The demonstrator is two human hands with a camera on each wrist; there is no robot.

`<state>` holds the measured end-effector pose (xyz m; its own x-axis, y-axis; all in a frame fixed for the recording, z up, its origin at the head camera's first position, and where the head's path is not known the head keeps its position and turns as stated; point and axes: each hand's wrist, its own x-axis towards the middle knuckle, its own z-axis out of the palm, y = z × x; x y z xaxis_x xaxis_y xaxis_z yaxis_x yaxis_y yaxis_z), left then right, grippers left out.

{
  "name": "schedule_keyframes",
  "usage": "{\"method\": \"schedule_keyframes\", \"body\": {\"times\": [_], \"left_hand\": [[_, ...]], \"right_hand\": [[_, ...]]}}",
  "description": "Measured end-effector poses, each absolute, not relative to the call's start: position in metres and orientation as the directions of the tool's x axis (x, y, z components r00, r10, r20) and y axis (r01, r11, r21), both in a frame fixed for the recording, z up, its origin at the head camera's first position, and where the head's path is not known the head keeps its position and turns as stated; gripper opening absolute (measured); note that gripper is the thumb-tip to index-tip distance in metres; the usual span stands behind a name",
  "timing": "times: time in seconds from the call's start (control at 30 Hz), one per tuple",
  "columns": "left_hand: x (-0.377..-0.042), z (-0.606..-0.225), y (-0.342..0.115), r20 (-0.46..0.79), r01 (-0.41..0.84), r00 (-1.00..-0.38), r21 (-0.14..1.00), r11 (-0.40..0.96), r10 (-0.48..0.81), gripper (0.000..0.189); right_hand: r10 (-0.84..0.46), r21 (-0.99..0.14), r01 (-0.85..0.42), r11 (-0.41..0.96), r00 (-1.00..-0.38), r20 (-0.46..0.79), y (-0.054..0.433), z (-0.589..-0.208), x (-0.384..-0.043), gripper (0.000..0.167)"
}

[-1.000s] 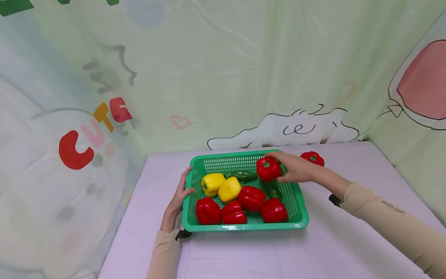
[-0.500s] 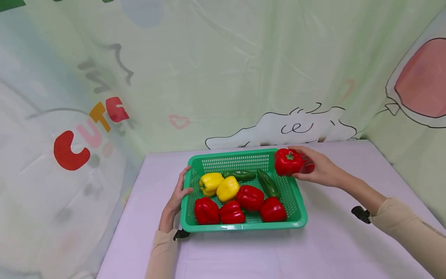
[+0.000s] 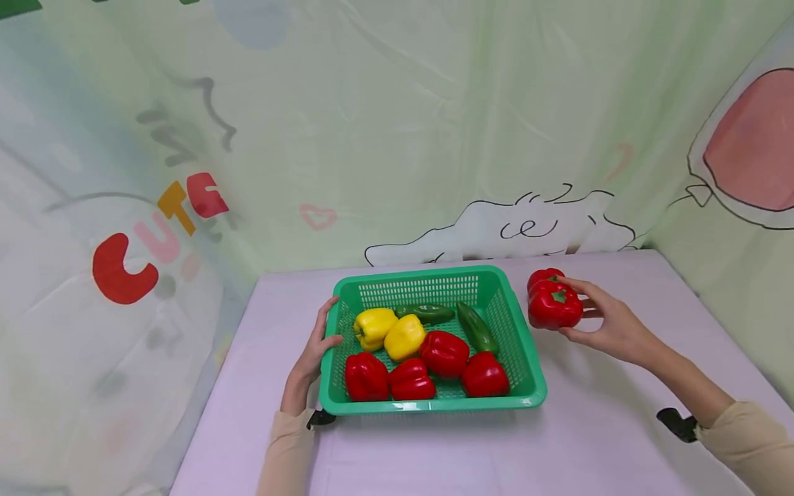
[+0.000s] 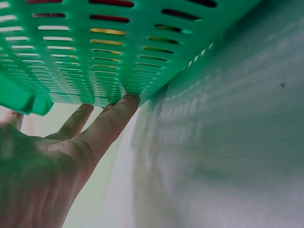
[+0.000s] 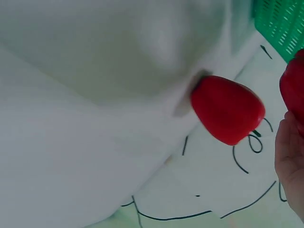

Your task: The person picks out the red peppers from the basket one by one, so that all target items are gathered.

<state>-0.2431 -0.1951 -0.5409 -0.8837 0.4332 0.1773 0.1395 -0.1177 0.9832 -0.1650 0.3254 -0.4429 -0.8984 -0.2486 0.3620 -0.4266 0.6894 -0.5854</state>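
My right hand (image 3: 611, 324) holds a red bell pepper (image 3: 552, 308) by its right side, just right of the basket. Behind it and partly hidden stands another red bell pepper (image 3: 543, 276); the right wrist view shows this table pepper (image 5: 227, 110) apart from the held pepper (image 5: 293, 92). My left hand (image 3: 312, 351) is at the left side of a green plastic basket (image 3: 428, 406). Its thumb lies over the rim, and in the left wrist view its straight fingers (image 4: 107, 128) touch the slotted outer wall.
Inside the basket lie two yellow bell peppers (image 3: 404, 337), several red bell peppers (image 3: 444, 353) and two long green peppers (image 3: 476, 328). A pale lilac cloth (image 3: 434, 455) covers the table. A printed curtain (image 3: 397, 138) hangs behind the table and along its sides.
My right hand has carried the held red bell pepper from above the basket's back right corner out to the right, in front of the other red one. The left hand stays at the basket.
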Motion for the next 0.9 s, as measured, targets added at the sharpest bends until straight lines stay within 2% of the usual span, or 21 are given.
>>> {"method": "schedule_keyframes", "body": {"times": [0.4, 0.9], "left_hand": [[-0.241, -0.538, -0.194, 0.157, 0.124, -0.887, 0.987, -0.105, 0.434, 0.076], [-0.242, -0.538, -0.194, 0.156, 0.130, -0.890, 0.987, -0.091, 0.428, 0.074]], "right_hand": [[-0.215, -0.613, -0.343, 0.711, -0.937, 0.275, 0.342, -0.475, -0.159, 0.090], [-0.191, -0.631, -0.284, 0.722, -0.958, 0.213, 0.353, -0.493, -0.159, 0.089]]}}
